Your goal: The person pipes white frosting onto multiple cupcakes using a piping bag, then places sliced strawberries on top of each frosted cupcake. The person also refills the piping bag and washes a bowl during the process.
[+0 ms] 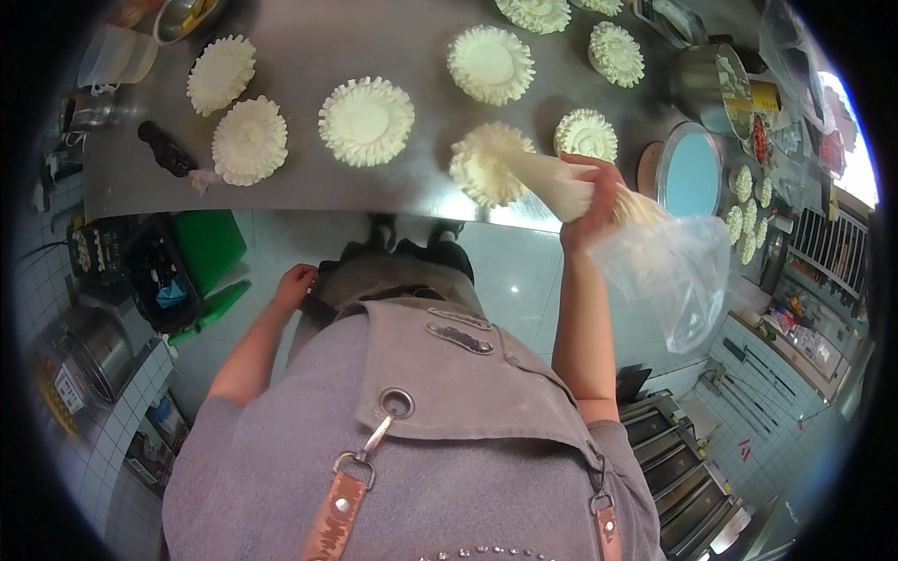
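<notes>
My right hand [595, 200] grips a clear plastic piping bag [558, 188] filled with pale cream; its loose upper end hangs over my forearm. The bag's tip points at a round cream piece [477, 165] with a ruffled rim, near the steel table's front edge. The tip blurs into the cream, so contact is unclear. Just beyond my hand sits another piece [586, 133] with swirled cream on top. To the left lies a ruffled piece with a smooth centre [366, 121]. My left hand [295, 286] hangs beside my apron, fingers partly hidden, with nothing visible in it.
More ruffled cream pieces [491, 64] stand on the steel table [316, 189]. A dark-filled piping bag [165, 149] lies at left. At right are a blue round turntable [689, 172] and a steel pot [712, 88]. A green-lidded black bin [210, 245] stands below left.
</notes>
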A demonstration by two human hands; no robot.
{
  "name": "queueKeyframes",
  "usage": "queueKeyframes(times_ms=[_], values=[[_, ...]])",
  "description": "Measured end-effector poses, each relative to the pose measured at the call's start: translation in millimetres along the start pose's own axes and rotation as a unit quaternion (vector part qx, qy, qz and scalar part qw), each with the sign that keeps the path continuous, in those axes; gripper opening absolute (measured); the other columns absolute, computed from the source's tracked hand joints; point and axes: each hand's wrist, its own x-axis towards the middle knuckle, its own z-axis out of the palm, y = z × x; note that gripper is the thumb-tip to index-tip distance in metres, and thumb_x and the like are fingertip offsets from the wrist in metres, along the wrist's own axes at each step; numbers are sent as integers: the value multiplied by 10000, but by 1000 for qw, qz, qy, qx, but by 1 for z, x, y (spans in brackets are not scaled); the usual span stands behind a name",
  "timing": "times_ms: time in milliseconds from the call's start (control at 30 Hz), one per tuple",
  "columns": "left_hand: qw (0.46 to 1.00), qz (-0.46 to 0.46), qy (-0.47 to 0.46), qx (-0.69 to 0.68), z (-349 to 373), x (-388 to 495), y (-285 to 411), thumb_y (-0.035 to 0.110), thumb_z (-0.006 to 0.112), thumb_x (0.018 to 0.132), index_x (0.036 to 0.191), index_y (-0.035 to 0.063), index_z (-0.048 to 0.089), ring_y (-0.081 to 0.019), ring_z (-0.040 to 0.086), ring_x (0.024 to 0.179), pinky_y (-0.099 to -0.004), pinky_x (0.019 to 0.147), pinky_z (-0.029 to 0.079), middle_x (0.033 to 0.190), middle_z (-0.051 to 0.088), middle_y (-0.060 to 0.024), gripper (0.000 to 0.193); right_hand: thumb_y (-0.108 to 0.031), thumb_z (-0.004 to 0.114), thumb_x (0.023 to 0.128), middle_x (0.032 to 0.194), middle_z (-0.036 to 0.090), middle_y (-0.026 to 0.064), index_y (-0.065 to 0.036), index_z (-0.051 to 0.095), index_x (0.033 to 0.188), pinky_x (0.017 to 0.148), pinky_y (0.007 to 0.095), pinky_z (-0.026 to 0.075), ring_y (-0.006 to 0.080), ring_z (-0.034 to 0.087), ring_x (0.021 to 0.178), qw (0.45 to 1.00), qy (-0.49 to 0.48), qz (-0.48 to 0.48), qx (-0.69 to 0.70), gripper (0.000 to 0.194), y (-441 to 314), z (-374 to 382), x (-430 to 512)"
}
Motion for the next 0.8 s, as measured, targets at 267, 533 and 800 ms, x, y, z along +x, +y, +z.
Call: queueKeyframes(times_ms=[267,533,800], values=[[1000,10,5,-2,-1,8,-8,127,551,999,1166,20,645,-161,655,860,-299,781,534,1014,693,-82,220,-458,411,1034,975,708,188,32,642,918,856,362,514,248,656,884,999,-26,36,12,554,0,0,-9],[1000,0,1,1,-2,1,5,124,553,996,1155,8,641,-160,652,854,-300,783,536,1005,692,-83,216,-456,391,1033,997,706,201,36,659,951,904,387,520,268,670,937,997,-33,60,-34,566,-1,2,-19],[1000,9,1,25,0,7,3,124,565,978,1134,5,653,-152,652,810,-285,752,527,949,701,-77,215,-450,396,1030,1027,697,204,32,634,993,960,418,492,288,657,1005,994,-38,100,0,539,11,-15,-35]])
